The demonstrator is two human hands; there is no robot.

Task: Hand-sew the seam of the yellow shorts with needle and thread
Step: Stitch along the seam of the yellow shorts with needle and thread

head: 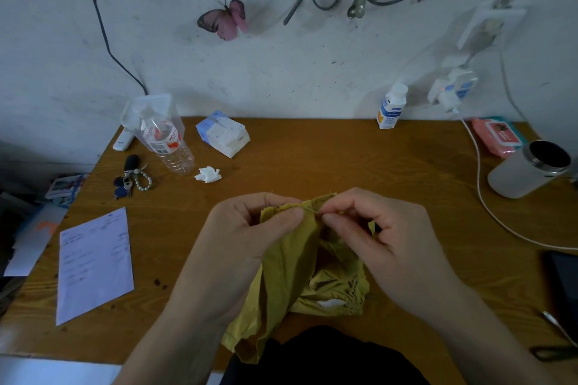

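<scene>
The left hand (250, 234) pinches the yellow shorts (291, 262); the right hand (384, 237) pinches the needle (311, 211) beside that grip (a slip could prick the thumb).

Wooden table (312, 159): paper sheet (93, 266), keys (128, 184), bottle (169, 144), tissue pack (223, 134), crumpled tissue (208, 174), carton (391, 109), wipes (497, 137), cup (528, 172), yellow shorts (291, 275).

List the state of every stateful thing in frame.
yellow shorts, crumpled, seam edge lifted
needle, pinched at the seam edge
left hand, pinches the seam edge
right hand, pinches the needle
plastic bottle, lying on its side
tissue, crumpled
cup, open, no lid on
white bottle, upright, capped
</scene>
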